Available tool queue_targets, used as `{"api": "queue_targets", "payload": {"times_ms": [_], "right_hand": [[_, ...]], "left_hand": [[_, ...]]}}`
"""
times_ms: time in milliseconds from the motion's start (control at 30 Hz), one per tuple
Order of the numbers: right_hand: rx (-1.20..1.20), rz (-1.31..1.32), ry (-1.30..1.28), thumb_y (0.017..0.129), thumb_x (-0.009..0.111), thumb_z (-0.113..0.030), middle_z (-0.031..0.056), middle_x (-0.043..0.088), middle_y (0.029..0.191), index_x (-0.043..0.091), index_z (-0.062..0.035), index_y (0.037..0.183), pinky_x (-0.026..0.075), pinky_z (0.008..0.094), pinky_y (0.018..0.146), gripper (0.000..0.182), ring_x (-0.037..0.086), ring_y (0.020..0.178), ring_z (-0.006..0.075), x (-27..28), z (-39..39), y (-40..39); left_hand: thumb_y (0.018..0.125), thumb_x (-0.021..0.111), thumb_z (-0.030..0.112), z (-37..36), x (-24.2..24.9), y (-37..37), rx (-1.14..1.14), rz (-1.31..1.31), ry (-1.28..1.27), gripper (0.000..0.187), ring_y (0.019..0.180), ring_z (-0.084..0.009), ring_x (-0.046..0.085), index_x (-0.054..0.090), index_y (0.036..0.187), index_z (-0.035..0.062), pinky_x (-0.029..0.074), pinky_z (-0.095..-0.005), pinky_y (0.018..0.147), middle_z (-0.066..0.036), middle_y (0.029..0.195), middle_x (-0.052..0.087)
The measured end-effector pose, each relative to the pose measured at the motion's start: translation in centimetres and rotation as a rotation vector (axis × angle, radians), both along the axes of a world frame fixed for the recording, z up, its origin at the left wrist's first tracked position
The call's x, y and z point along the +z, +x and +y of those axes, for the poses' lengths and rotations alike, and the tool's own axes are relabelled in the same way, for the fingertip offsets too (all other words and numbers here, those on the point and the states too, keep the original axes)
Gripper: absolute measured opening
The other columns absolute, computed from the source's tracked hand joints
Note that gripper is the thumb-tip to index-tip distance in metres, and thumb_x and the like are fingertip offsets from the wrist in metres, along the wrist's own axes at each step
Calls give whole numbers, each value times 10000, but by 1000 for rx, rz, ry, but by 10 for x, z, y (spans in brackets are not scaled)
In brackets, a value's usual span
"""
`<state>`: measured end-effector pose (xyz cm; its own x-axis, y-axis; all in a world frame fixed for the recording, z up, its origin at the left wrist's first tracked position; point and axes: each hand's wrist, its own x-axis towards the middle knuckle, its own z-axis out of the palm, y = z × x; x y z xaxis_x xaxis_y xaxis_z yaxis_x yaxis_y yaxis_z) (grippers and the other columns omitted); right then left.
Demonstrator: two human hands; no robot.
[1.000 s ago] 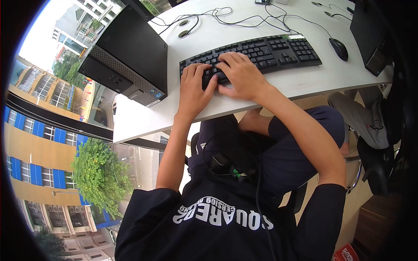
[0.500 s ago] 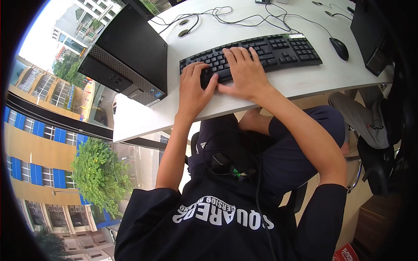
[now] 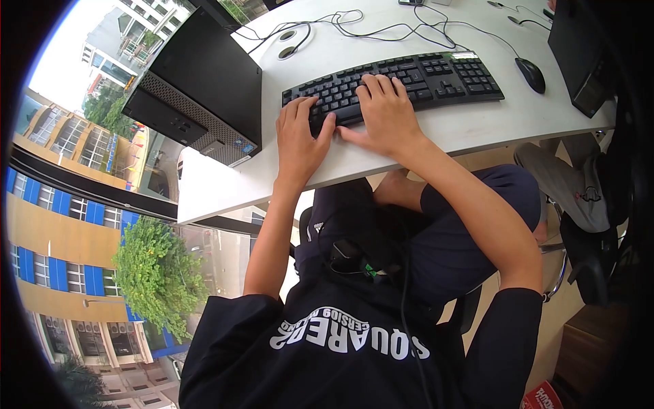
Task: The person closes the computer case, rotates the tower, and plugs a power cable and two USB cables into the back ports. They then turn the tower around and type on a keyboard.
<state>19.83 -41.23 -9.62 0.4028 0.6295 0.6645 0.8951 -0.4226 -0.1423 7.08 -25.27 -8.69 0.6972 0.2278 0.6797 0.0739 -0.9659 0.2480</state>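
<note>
Both hands flat and spread, holding nothing: left hand (image 3: 298, 140) on the black keyboard's (image 3: 436, 75) near end, right hand (image 3: 386, 116) beside it, keyboard's length stretching off rightward.

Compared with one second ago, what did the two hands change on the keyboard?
The right hand slid farther up the keyboard, away from the desk edge. The left hand shifted slightly up too. Neither hand grasps anything. Keyboard, mouse and computer case stayed put.

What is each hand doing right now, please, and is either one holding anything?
Left hand: open, holding nothing, fingers resting on the left end of the keyboard.
Right hand: open, holding nothing, fingers spread flat on the keys.
</note>
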Motion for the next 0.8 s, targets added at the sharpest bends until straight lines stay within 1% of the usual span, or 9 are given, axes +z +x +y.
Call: {"api": "queue_targets", "payload": {"times_ms": [100, 200, 300, 400, 600, 800], "right_hand": [[-2, -47, 64, 772, 816, -587, 156, 611, 1264, 705, 18, 1152, 396, 554, 1153, 723, 548, 1276, 326, -5, 3, 3], [2, -85, 68, 774, 814, -585, 165, 605, 1294, 706, 12, 1168, 382, 561, 1167, 723, 525, 1321, 327, -6, 2, 4], [-20, -56, 49, 779, 808, -584, 172, 601, 1326, 710, 6, 1184, 374, 570, 1174, 722, 506, 1357, 331, -6, 4, 3], [-15, -50, 46, 782, 804, -585, 174, 596, 1353, 701, 5, 1217, 368, 574, 1180, 740, 501, 1369, 332, -7, 4, 4], [-21, -31, 25, 782, 810, -584, 173, 579, 1377, 662, 7, 1282, 369, 595, 1184, 788, 498, 1382, 338, -5, 3, 2], [1, 7, 55, 788, 810, -599, 180, 562, 1426, 618, 6, 1353, 363, 610, 1186, 849, 498, 1393, 337, -7, 4, 3]], "left_hand": [[977, 760, 298, -2, 3, -1, -17, 47, -22, 438, 1301, -372, 568, 693, 1334, 53, 398, -471, 1151, -169, 1355, 653], [964, 768, 348, -4, 2, 0, -24, 33, 65, 493, 1341, -381, 539, 678, 1368, 79, 377, -498, 1154, -193, 1404, 617], [976, 754, 391, 1, -3, 0, -28, 66, 130, 507, 1374, -388, 509, 678, 1386, 103, 349, -504, 1180, -203, 1433, 599], [990, 737, 393, 1, -1, 1, -32, 78, 113, 495, 1377, -387, 503, 679, 1371, 83, 340, -498, 1189, -207, 1436, 599], [1009, 712, 385, -4, 3, 2, -55, 60, -18, 481, 1366, -389, 509, 675, 1349, 47, 344, -492, 1185, -206, 1427, 604], [1012, 707, 393, 1, -2, 2, -35, 94, 45, 478, 1349, -385, 523, 690, 1347, 53, 345, -496, 1182, -206, 1413, 616]]}}
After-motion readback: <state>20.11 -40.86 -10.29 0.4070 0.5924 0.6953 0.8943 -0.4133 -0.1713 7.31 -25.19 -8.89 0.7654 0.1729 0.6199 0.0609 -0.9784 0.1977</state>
